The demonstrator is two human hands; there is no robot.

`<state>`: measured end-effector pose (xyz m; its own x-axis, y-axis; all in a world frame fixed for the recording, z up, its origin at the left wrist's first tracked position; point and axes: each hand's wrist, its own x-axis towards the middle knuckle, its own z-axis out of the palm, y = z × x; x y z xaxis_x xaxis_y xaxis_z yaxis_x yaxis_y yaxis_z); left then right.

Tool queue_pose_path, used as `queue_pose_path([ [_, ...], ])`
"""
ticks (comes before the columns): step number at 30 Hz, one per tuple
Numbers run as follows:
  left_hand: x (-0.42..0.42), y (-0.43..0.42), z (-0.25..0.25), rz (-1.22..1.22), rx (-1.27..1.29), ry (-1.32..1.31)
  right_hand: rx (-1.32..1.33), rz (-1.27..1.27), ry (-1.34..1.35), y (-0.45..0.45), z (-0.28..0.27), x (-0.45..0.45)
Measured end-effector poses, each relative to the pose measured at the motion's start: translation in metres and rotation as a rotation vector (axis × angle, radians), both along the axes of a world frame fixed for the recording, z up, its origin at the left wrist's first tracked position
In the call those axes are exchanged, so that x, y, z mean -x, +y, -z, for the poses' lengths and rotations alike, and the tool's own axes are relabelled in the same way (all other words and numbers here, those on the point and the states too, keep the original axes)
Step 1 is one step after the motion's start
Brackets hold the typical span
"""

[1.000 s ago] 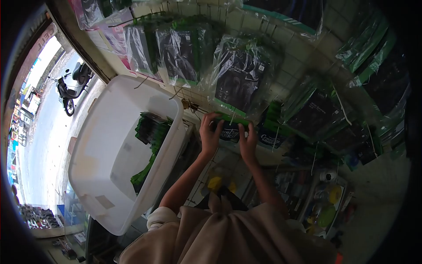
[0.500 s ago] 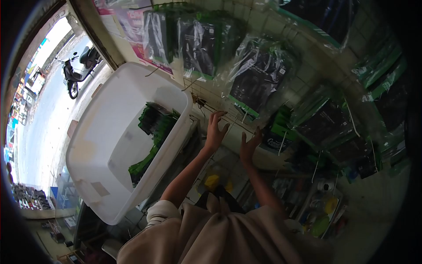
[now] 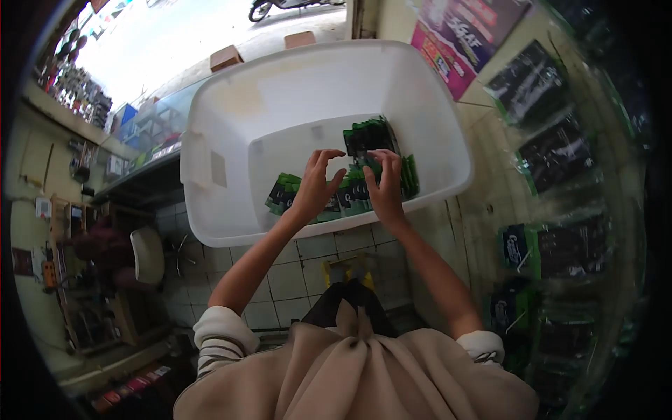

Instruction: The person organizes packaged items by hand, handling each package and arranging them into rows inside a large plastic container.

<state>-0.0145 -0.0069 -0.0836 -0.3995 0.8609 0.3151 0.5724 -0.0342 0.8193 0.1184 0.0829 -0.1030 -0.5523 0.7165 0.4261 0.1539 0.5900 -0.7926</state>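
Head view: left hand [image 3: 318,187] and right hand [image 3: 385,187], fingers parted, over green-and-black packets [image 3: 369,136]; contact cannot be told. Packets: lying inside white tub [image 3: 308,87]. Beyond: pink poster [image 3: 458,45] at right; dark motorcycle [image 3: 295,8] outside.

Green-black packets [image 3: 367,136] in white tub [image 3: 308,84]

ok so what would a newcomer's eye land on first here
Most likely the big white tub, filling the middle of the view, with green-and-black packets on its floor. The left hand and right hand hang over the packets at its near side. A pink poster at upper right stands out.
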Motion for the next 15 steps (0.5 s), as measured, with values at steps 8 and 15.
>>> queue_pose_path([
  [8,0.086,0.010,0.170,0.005,0.582,0.119,-0.128,-0.652,-0.817,0.060,0.165,0.095],
  [15,0.094,0.016,0.262,0.234,0.877,0.367,-0.411,-0.804,-0.993,0.065,0.279,0.112],
])
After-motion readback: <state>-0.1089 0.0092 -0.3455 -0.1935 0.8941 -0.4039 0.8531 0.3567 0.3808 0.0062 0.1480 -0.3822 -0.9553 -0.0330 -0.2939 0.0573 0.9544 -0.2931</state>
